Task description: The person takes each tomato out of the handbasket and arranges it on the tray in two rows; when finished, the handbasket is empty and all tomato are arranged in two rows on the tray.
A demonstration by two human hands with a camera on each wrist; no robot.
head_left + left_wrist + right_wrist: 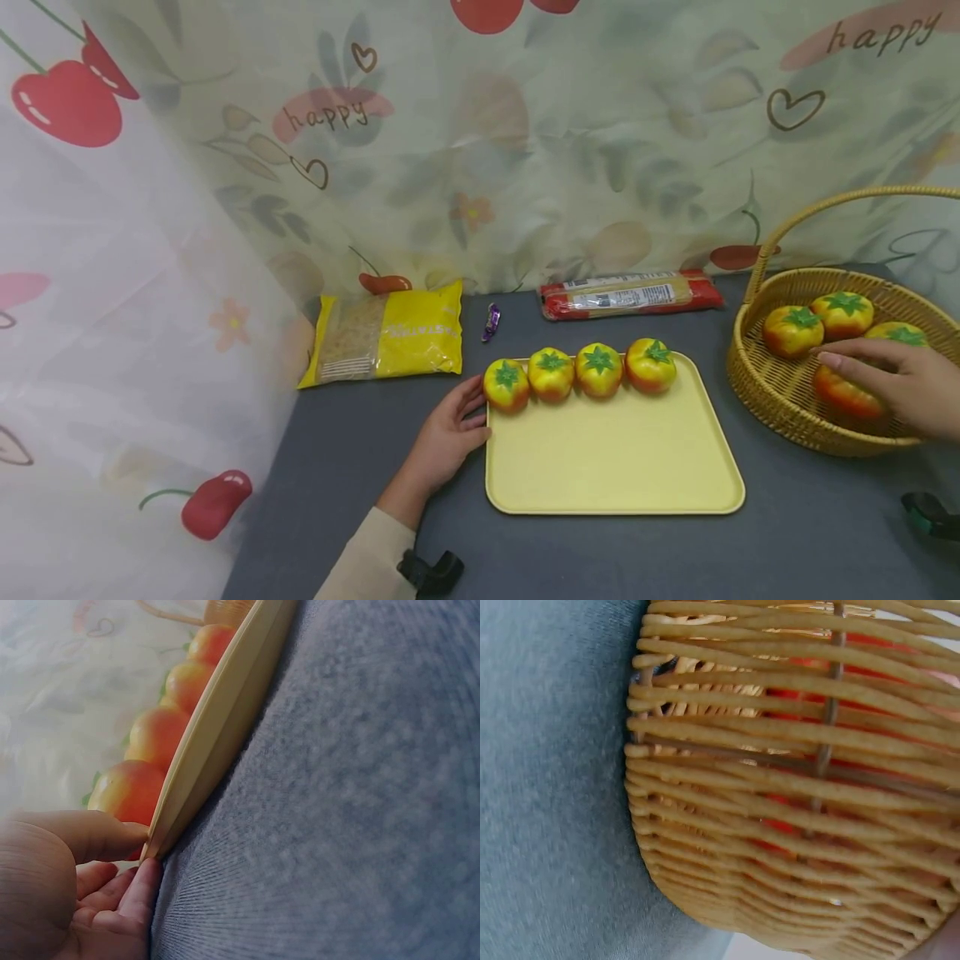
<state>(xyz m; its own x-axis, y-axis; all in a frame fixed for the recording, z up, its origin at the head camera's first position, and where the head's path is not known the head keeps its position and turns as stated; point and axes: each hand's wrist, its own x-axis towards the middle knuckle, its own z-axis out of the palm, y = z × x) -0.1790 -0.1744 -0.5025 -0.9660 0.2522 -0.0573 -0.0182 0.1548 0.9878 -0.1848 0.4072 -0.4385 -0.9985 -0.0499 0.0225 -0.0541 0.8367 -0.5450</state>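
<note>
My left hand (447, 429) pinches the left edge of a yellow tray (615, 467), thumb on top of the rim and fingers under it; the left wrist view shows this pinch close up. Four red-and-yellow tomatoes with green tops stand in a row along the tray's far side; the leftmost tomato (507, 386) sits near my left fingertips. Over the wicker basket (787, 421) on the right reaches my right hand (900, 379), fingers extended above a tomato (847, 393) and partly hiding it. Its fingertips are close to another tomato (792, 332). The basket wall hides the right hand's work in the right wrist view.
Behind the tray lie a yellow pasta bag (420, 333), a small purple-wrapped candy (491, 322) and a red noodle packet (630, 295). The basket's tall handle (780, 229) arches over it. More tomatoes (843, 313) sit inside the basket. A printed curtain (525, 150) hangs behind.
</note>
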